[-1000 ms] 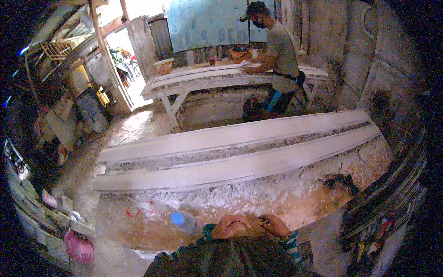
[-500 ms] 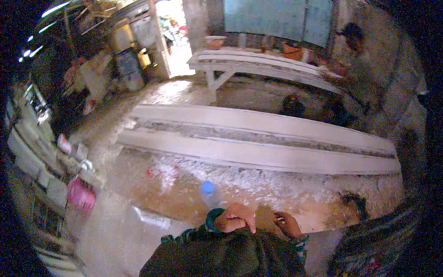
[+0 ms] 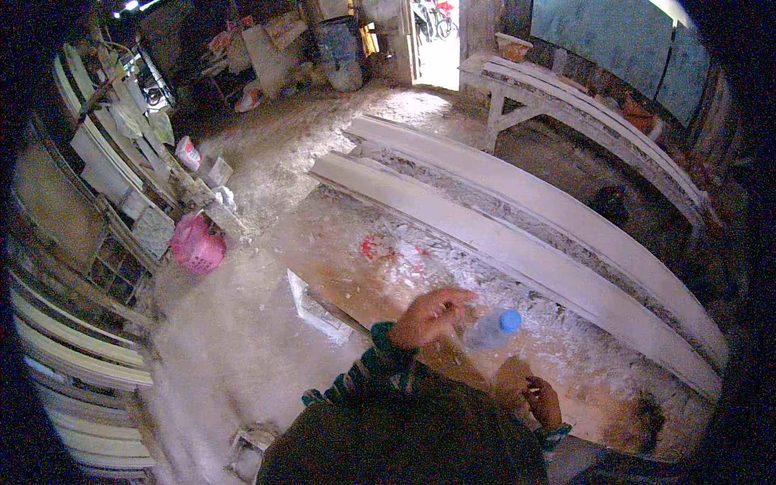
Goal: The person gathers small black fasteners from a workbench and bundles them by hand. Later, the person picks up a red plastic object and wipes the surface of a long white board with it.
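My left hand [image 3: 432, 318] is over the near edge of a dusty brown board [image 3: 347, 279], its fingers loosely bent and stretched to the right. Just right of these fingers a clear plastic bottle [image 3: 483, 333] with a blue cap stands on the board; I see a gap between hand and bottle. My right hand [image 3: 543, 402] hovers lower right over the board, fingers slightly curled and apart, with nothing visible in it. Two long pale planks [image 3: 501, 242] lie side by side beyond the bottle. White powder and red specks cover the board around them.
A pink bag or bucket [image 3: 197, 245] sits on the floor at left, near stacked pale strips [image 3: 89, 404]. A white-edged piece [image 3: 315, 311] juts from the board's near left. Behind stands a white-topped bench [image 3: 598, 109] with a pot [image 3: 512, 48]; a bright doorway [image 3: 436, 48] opens at the back.
The view has swung left, so things sit further right. My left hand has moved off my front to beside the bottle. My right hand stays over the board.
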Tool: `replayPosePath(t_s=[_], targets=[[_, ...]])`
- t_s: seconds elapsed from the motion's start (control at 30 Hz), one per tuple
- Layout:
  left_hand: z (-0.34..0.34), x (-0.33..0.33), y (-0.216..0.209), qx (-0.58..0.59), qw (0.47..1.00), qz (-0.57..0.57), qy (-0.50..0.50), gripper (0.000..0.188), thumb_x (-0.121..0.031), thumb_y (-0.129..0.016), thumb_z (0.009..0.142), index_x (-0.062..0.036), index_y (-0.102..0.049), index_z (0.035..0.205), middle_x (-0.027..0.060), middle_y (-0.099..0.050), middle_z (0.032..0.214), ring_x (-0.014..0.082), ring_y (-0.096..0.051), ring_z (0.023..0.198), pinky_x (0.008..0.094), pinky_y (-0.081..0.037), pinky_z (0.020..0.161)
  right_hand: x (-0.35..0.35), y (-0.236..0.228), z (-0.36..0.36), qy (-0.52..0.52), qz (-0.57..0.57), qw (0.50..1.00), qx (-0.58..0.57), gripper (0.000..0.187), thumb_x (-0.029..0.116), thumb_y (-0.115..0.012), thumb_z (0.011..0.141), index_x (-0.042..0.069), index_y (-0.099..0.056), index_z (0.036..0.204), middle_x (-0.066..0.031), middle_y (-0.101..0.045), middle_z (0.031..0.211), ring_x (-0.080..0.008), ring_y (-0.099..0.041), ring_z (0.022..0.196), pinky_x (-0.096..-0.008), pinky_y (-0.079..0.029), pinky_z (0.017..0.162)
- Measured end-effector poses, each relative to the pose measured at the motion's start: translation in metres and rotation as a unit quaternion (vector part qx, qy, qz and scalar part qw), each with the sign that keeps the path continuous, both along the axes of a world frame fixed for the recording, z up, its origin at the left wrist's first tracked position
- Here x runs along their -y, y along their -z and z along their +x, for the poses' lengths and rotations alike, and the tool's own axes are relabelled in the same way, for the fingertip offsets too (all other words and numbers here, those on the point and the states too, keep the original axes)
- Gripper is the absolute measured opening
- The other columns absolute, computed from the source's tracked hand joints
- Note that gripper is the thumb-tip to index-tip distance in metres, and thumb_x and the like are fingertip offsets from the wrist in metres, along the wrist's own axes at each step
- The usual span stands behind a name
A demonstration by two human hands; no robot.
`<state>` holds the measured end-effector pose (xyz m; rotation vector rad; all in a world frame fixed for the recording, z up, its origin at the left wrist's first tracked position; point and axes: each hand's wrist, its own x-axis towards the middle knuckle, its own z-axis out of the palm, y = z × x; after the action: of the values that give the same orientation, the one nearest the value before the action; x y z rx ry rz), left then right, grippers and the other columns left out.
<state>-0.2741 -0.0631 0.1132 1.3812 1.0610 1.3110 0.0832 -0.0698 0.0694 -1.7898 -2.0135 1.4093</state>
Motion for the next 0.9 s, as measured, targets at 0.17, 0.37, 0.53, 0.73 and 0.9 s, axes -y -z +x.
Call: replayPosePath(t_s=[0.17,0.37,0.53,0.73,0.9], targets=[[-0.131,-0.045,0.116,-0.379,0.886,-0.026,-0.266,0.041,-0.004,-0.060,0.072,-0.0055,-0.055,0.113,0.0168,-0.055,0.115,0.0323,-0.053,0.101,0.0395,-0.040,0.094,-0.004,0.018,-0.031,0.015,0.136,0.989,-0.057,0.036,0.014,-0.063,0.081,0.006,-0.054,0.114,-0.0146,-0.061,0.101,-0.0242,-0.063,0.078,-0.0337,-0.051,0.067],[-0.218,-0.085,0.168,-0.535,0.767,-0.146,-0.323,0.046,-0.034,-0.060,0.073,-0.0145,-0.054,0.115,0.0069,-0.049,0.124,0.0323,-0.040,0.116,0.0596,-0.031,0.092,0.021,0.015,-0.068,0.061,0.056,0.997,0.007,0.037,0.017,-0.065,0.080,0.007,-0.054,0.114,-0.0151,-0.061,0.099,-0.0256,-0.061,0.081,-0.0350,-0.051,0.067],[-0.217,-0.093,0.155,-0.568,0.751,-0.180,-0.286,0.043,-0.035,-0.066,0.068,-0.0204,-0.059,0.108,0.0059,-0.050,0.118,0.0322,-0.040,0.113,0.0578,-0.027,0.095,0.043,0.009,-0.106,0.042,0.045,0.998,0.005,0.041,0.021,-0.066,0.080,0.007,-0.053,0.116,-0.0166,-0.060,0.103,-0.0270,-0.062,0.084,-0.0365,-0.051,0.072],[-0.218,-0.093,0.136,-0.559,0.754,-0.182,-0.292,0.042,-0.029,-0.076,0.061,-0.0188,-0.061,0.099,0.0078,-0.052,0.113,0.0301,-0.045,0.109,0.0516,-0.033,0.092,0.057,0.007,-0.154,0.040,0.030,0.998,-0.022,0.038,0.021,-0.064,0.081,0.006,-0.055,0.115,-0.0194,-0.059,0.107,-0.0289,-0.061,0.091,-0.0391,-0.049,0.078],[-0.228,-0.084,0.136,-0.167,0.943,-0.207,-0.198,0.024,-0.015,-0.073,0.066,-0.0085,-0.056,0.082,0.0089,-0.060,0.088,0.0262,-0.060,0.082,0.0368,-0.048,0.073,0.037,-0.008,-0.201,-0.111,0.074,0.991,-0.018,0.037,0.025,-0.059,0.084,0.005,-0.054,0.115,-0.0189,-0.058,0.109,-0.0327,-0.057,0.099,-0.0400,-0.045,0.087]])
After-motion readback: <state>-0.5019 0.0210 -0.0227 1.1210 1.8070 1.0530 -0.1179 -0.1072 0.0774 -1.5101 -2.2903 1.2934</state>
